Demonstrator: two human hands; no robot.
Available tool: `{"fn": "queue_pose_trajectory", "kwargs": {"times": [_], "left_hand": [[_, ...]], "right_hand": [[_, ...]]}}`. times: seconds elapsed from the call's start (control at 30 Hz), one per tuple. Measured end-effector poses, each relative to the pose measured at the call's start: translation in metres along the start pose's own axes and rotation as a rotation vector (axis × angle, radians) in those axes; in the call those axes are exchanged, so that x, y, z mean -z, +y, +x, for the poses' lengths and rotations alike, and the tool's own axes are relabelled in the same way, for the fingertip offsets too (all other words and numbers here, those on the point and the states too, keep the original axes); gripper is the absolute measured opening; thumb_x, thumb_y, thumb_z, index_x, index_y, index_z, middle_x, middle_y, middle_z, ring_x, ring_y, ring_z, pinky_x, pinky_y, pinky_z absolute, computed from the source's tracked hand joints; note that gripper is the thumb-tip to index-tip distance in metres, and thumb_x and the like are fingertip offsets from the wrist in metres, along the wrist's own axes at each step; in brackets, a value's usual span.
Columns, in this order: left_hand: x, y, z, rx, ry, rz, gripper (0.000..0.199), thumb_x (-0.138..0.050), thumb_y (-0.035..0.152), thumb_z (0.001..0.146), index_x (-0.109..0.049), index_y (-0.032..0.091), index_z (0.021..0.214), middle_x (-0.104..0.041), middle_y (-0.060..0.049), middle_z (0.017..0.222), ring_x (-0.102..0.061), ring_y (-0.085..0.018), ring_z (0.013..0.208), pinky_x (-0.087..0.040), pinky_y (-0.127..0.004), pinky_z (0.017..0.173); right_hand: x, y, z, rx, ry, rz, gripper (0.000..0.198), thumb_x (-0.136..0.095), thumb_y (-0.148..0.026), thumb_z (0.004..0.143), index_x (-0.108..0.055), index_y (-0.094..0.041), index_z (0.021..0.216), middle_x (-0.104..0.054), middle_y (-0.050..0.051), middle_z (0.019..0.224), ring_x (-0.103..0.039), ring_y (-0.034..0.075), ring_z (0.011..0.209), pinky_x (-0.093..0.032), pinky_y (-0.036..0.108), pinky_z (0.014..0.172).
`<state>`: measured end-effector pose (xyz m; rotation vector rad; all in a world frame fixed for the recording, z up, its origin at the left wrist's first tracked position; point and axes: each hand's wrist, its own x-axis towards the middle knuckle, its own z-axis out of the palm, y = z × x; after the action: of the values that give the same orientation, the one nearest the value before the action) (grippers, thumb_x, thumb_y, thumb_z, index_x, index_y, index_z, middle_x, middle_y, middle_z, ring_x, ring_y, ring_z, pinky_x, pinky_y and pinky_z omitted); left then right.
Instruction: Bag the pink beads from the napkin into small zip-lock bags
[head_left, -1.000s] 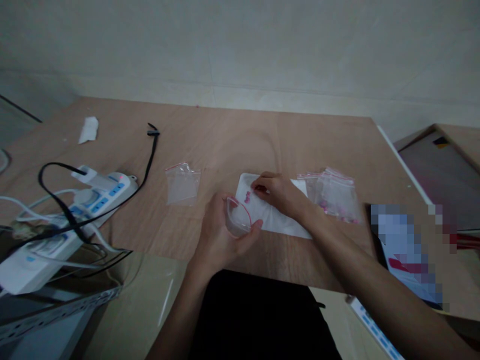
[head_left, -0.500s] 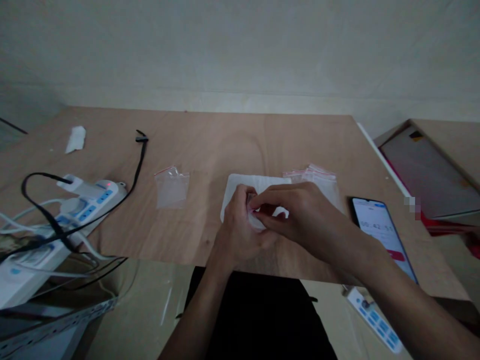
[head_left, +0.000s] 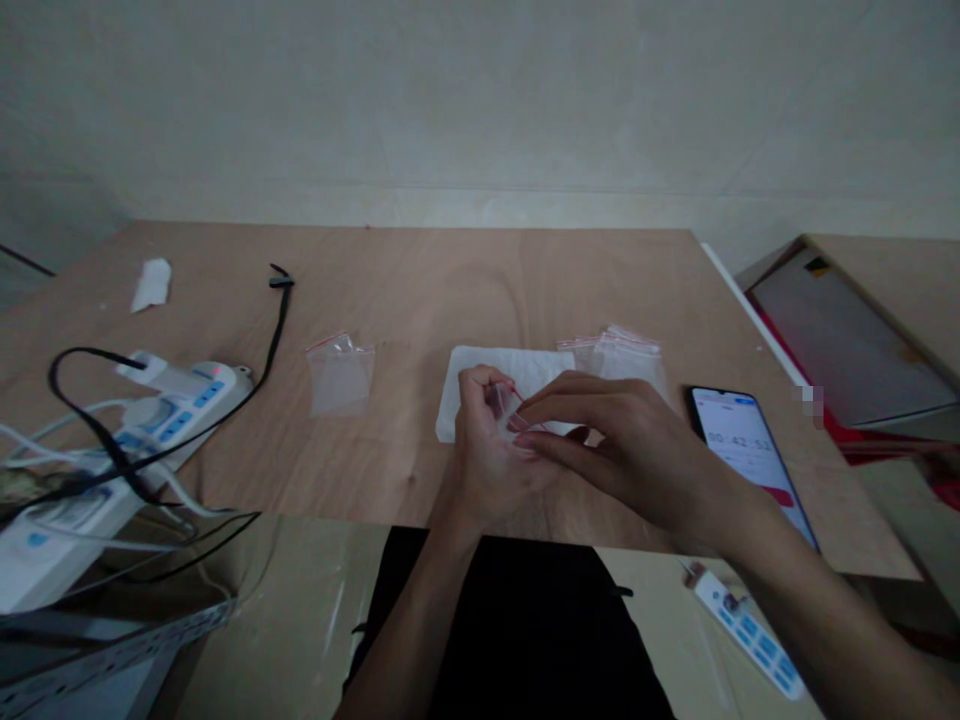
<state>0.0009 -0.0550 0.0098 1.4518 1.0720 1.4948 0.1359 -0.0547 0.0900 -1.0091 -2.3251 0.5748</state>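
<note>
Between my two hands is a small clear zip bag (head_left: 504,402) with a red strip along its edge. My left hand (head_left: 484,450) is closed around the bag's left side, thumb side up. The fingertips of my right hand (head_left: 607,425) pinch at the bag from the right, partly hiding it. Under the hands lies a white sheet or pad (head_left: 450,405). A pile of clear zip bags (head_left: 622,355) with red strips rests just behind my right hand. Off to the left, another clear zip bag (head_left: 341,380) lies flat on the wooden table (head_left: 405,290).
A white power strip (head_left: 187,410) with tangled cables takes up the left side, and a black cable (head_left: 281,320) curves beside it. At the right lies a phone (head_left: 742,450) showing a timer. A white scrap (head_left: 152,284) sits at the back left. Below the table is another power strip (head_left: 750,635).
My right fingers have shifted slightly right, and more of the clear bag with its red strip now shows between the hands. The camera view has moved a little.
</note>
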Motion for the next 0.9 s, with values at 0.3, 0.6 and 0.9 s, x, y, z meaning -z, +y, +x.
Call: {"fn": "queue_pose_trajectory", "kwargs": {"times": [0.3, 0.6, 0.9], "left_hand": [[0.017, 0.005, 0.002, -0.061, -0.044, -0.047, 0.030, -0.064, 0.041, 0.080, -0.051, 0.024, 0.101, -0.055, -0.002, 0.089, -0.056, -0.018, 0.085, -0.048, -0.034, 0.077], [0.023, 0.016, 0.008, 0.109, 0.168, -0.021, 0.014, -0.073, 0.034, 0.077, -0.069, 0.021, 0.073, -0.070, 0.000, 0.070, -0.062, -0.015, 0.067, -0.050, -0.028, 0.064], [0.032, 0.018, 0.004, 0.187, 0.140, -0.129, 0.023, -0.076, 0.042, 0.074, -0.071, 0.020, 0.075, -0.072, -0.001, 0.071, -0.067, -0.013, 0.066, -0.054, -0.026, 0.064]], "right_hand": [[0.010, 0.009, -0.002, 0.017, 0.043, -0.384, 0.024, -0.050, -0.005, 0.088, -0.071, -0.017, 0.090, -0.065, 0.017, 0.124, -0.067, 0.028, 0.099, -0.054, 0.040, 0.077], [0.002, 0.017, -0.011, -0.259, 0.346, 0.177, 0.010, -0.071, -0.031, 0.083, -0.070, -0.022, 0.088, -0.073, 0.002, 0.082, -0.068, 0.016, 0.072, -0.054, 0.029, 0.065], [-0.021, 0.014, -0.014, -0.362, 0.615, 0.607, 0.024, -0.078, -0.024, 0.075, -0.059, -0.023, 0.090, -0.072, -0.002, 0.075, -0.068, 0.014, 0.070, -0.055, 0.030, 0.071]]}}
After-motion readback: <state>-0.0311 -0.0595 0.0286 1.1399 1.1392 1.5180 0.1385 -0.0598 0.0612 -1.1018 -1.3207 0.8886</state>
